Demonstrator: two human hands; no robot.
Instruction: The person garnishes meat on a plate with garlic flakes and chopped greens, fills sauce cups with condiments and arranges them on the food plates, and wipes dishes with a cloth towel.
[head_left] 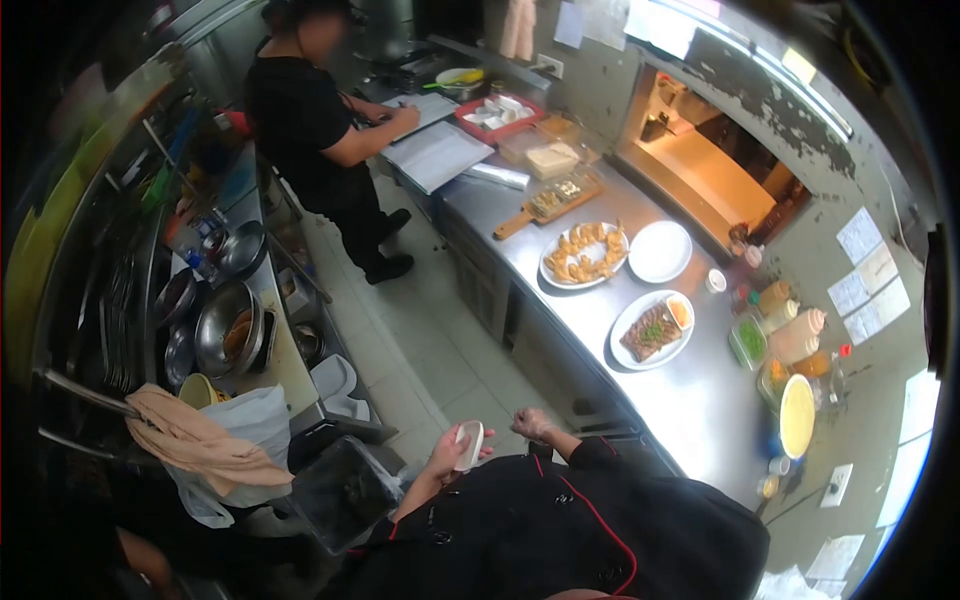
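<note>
The small white dish [468, 446] is pinched between the thumb and fingers of the left hand [450, 456], near the jacket. Just beside it, the gloved right hand [533, 425] has its fingers drawn together, below the steel counter [590, 320] holding plated food.

On the steel desk [700, 420] I see a plate of fried pieces [585, 255], an empty white plate [660, 251], sliced meat [650, 335], a wooden board [550, 205] and squeeze bottles [797, 336].
</note>
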